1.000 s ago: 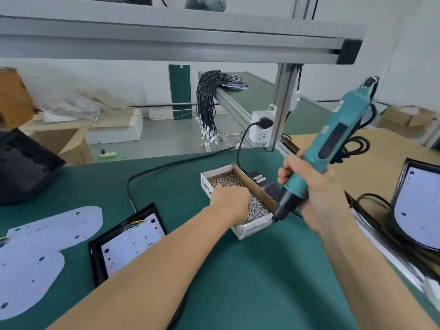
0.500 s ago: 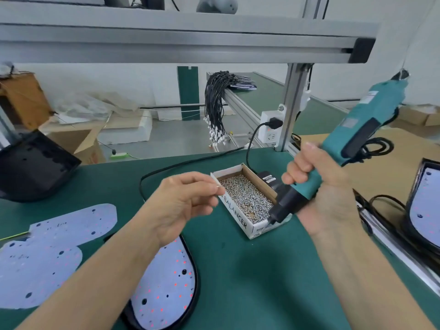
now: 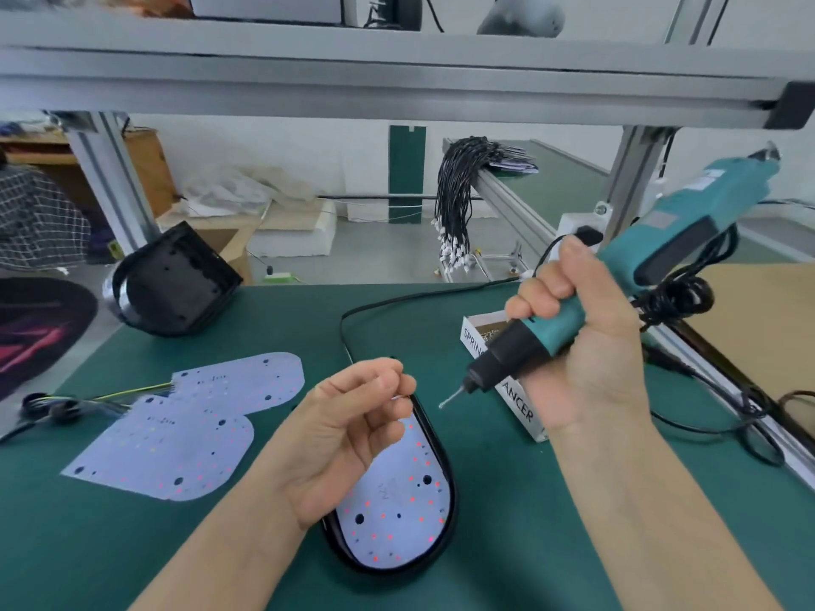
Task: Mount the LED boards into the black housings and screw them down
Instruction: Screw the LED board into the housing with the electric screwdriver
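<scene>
A black housing (image 3: 446, 538) lies on the green mat with a white LED board (image 3: 397, 509) seated inside it. My left hand (image 3: 348, 429) hovers over its far end, palm up, fingers pinched together; the screws it took from the box are too small to see. My right hand (image 3: 586, 346) grips a teal electric screwdriver (image 3: 652, 253), its bit (image 3: 450, 399) pointing down-left toward my left fingertips. Behind the right hand stands the white box of screws (image 3: 516, 403). Two loose LED boards (image 3: 198, 425) with coloured wires lie to the left.
An empty black housing (image 3: 176, 280) stands tilted at the mat's far left. The screwdriver's black cable (image 3: 397, 302) loops across the mat. An aluminium frame beam (image 3: 397, 77) crosses overhead, with a post (image 3: 630, 187) and power socket at right. A wire bundle (image 3: 458, 205) hangs behind.
My left hand has left the screw box and drawn back over the housing, fingers pinched. The screwdriver has swung left with its bit toward that hand. The view has shifted, showing more to the left.
</scene>
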A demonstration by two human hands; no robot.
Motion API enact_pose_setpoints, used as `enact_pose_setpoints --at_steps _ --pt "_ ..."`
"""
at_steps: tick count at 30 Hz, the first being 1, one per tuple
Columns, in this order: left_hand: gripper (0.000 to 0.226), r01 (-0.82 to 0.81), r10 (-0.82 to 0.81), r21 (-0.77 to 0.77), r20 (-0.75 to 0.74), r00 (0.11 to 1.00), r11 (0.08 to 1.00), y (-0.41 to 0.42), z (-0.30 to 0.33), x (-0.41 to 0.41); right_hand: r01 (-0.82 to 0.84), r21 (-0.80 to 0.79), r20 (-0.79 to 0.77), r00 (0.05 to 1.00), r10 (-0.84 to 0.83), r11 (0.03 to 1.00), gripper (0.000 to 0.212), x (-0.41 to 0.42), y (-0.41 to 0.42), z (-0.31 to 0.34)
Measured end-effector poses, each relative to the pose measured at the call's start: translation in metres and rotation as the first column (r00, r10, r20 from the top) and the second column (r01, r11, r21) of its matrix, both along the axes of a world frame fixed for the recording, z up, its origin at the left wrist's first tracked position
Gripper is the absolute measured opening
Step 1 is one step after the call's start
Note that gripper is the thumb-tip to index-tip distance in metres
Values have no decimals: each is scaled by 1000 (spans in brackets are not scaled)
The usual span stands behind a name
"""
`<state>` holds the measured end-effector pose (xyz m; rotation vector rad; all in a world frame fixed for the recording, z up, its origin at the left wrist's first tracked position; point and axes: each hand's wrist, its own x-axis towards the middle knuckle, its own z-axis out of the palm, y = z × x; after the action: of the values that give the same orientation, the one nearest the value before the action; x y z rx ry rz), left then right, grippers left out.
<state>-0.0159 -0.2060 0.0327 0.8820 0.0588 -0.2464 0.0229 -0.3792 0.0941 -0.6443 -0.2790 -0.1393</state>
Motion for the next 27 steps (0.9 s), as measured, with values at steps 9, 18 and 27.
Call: enact_pose_setpoints --at_steps 9,18,27 --pt "54 -23 -33 -280 -193 981 960 -4 -2 -8 46 11 48 998 -46 999 21 -1 15 2" --pt "12 -31 -20 -228 -216 976 973 -11 -4 -13 70 -35 80 995 -67 997 28 -1 23 -3" --pt "14 -61 17 -217 -196 980 974 -13 -5 -14 52 -57 86 995 -47 997 28 -4 25 -3"
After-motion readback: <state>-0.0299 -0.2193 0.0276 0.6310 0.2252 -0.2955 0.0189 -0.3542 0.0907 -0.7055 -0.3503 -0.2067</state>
